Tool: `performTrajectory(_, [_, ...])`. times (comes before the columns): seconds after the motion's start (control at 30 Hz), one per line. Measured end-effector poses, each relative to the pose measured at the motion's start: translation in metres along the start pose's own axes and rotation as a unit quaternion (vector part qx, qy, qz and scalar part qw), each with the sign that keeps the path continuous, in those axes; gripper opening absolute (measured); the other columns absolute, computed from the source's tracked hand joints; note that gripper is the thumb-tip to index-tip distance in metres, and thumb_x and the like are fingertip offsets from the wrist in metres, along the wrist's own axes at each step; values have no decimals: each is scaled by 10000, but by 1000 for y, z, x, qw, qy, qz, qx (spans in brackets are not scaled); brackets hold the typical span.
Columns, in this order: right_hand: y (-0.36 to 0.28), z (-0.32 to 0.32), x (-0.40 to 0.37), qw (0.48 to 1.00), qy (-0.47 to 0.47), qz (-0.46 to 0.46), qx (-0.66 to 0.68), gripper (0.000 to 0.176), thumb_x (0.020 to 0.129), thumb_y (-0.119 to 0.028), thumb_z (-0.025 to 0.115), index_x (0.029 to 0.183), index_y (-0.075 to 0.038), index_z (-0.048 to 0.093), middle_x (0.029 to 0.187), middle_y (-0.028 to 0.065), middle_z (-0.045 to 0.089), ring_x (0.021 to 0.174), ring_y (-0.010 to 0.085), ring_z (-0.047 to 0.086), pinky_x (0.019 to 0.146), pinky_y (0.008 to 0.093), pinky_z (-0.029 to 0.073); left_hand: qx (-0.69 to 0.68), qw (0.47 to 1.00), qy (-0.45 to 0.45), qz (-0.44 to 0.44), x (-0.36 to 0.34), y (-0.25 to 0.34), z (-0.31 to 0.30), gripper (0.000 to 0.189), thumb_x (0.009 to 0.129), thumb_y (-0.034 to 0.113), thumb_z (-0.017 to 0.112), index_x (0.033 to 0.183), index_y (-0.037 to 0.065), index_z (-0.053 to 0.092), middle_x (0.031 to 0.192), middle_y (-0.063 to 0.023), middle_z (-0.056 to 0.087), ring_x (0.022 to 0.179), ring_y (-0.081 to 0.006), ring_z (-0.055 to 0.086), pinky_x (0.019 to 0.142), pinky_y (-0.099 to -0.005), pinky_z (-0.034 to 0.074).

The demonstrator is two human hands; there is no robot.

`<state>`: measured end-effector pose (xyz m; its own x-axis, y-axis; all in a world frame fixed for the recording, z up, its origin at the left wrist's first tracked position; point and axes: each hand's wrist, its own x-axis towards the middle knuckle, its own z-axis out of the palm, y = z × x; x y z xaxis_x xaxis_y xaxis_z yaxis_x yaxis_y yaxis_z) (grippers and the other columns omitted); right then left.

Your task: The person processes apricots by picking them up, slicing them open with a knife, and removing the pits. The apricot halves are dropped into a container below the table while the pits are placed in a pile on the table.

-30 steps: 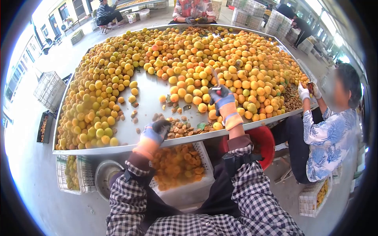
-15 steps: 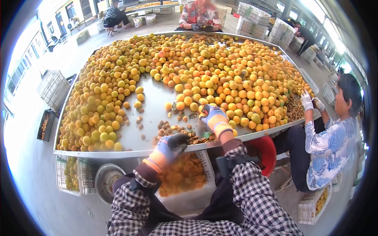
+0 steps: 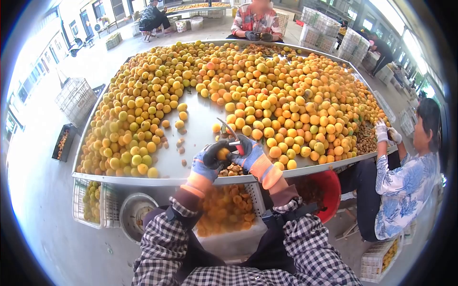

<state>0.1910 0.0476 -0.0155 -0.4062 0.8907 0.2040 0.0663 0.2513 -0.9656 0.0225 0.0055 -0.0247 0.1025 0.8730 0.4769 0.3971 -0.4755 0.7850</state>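
My left hand (image 3: 208, 159), in a blue, orange and black glove, is closed round an apricot (image 3: 223, 153) at the near edge of the metal table. Beside it my right hand (image 3: 253, 157), gloved alike, grips a small curved knife (image 3: 231, 130). The knife has a red handle, and its blade points up and away. Both hands are close together, just above a small heap of apricot stones (image 3: 232, 170). Whether the blade touches the fruit is hidden. Below the hands stands a crate (image 3: 257, 196) with cut, pitted apricots (image 3: 229, 209) in it.
Whole apricots (image 3: 286, 105) cover much of the table (image 3: 193, 126). A metal basin (image 3: 128, 217) and a white crate (image 3: 110, 209) stand below left, a red bucket (image 3: 330, 195) below right. One person (image 3: 405, 176) works at my right, another (image 3: 257, 21) across the table.
My right hand has come back from the fruit pile to my left hand, and its knife now shows. My left hand has moved right and up and now holds an apricot. The view has shifted slightly.
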Motion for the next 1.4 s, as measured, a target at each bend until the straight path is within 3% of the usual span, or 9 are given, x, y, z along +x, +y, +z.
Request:
performTrajectory(0.3, [-15, 21, -5, 959, 80, -44, -268, 340, 735, -100, 640, 1059, -62, 546, 880, 199, 617, 838, 402, 603, 672, 427, 500, 80, 997, 19, -4, -4, -2, 4, 498, 658, 58, 779, 1123, 86, 601, 966, -156, 639, 871, -342, 623, 753, -377, 511])
performTrajectory(0.47, [7, 4, 1, 956, 107, -13, -273, 292, 779, -70, 634, 1063, -73, 567, 826, 147, 638, 788, 325, 642, 688, 367, 511, -34, 997, 0, -63, -2, 6, 4, 464, 672, 59, 796, 1103, 54, 624, 971, -136, 655, 873, -256, 645, 780, -326, 510])
performTrajectory(0.57, [14, -10, 4, 994, 76, -34, -66, 366, 773, -95, 699, 1110, -53, 562, 861, 116, 633, 794, 234, 630, 725, 316, 500, -97, 993, 16, -68, -1, 3, 2, 416, 707, 50, 790, 1090, 21, 632, 981, -87, 661, 869, -160, 626, 784, -291, 510])
performTrajectory(0.73, [-22, -13, -4, 996, 23, -23, -84, 394, 809, -169, 712, 1147, -43, 553, 920, 115, 663, 826, 202, 641, 747, 310, 501, -217, 956, -12, -194, 1, 14, -5, 395, 739, 39, 772, 1103, 9, 620, 976, -30, 652, 869, -102, 594, 795, -270, 514])
performTrajectory(0.8, [-37, -16, -3, 962, 44, 119, -242, 423, 821, -201, 705, 1181, -47, 545, 956, 123, 674, 849, 194, 647, 752, 307, 502, -243, 949, -5, -200, 1, 11, -7, 399, 740, 37, 772, 1106, 10, 617, 977, -31, 652, 870, -102, 594, 795, -259, 511])
performTrajectory(0.87, [-4, -14, -4, 974, 61, 78, -205, 373, 844, -212, 677, 1160, -55, 556, 935, 131, 677, 840, 228, 658, 731, 315, 502, -267, 942, 4, -204, 2, 8, -10, 402, 741, 35, 771, 1110, 12, 613, 978, -32, 651, 871, -102, 595, 794, -249, 508])
performTrajectory(0.93, [-7, -4, -7, 998, 65, -10, 4, 253, 869, -193, 633, 1075, -57, 579, 874, 154, 664, 811, 288, 656, 696, 349, 501, -328, 920, 42, -209, 3, 5, -12, 423, 770, 56, 748, 1161, 15, 592, 980, -41, 662, 844, -116, 631, 732, -240, 515])
performTrajectory(1.07, [-24, 4, -18, 972, -20, -76, -220, 197, 876, -226, 606, 1010, -83, 590, 892, 161, 652, 829, 373, 623, 700, 416, 499, -372, 907, 71, -183, 6, 6, -22, 422, 770, 54, 742, 1161, 14, 589, 1006, -37, 658, 893, -112, 619, 793, -246, 498])
performTrajectory(1.4, [-19, 21, -20, 952, -33, -31, -302, 250, 870, -255, 596, 1059, -99, 545, 912, 183, 639, 845, 404, 604, 708, 444, 495, -337, 922, 86, -168, 6, 16, -31, 388, 720, -40, 757, 1074, -14, 603, 946, -65, 669, 853, -135, 640, 775, -258, 540])
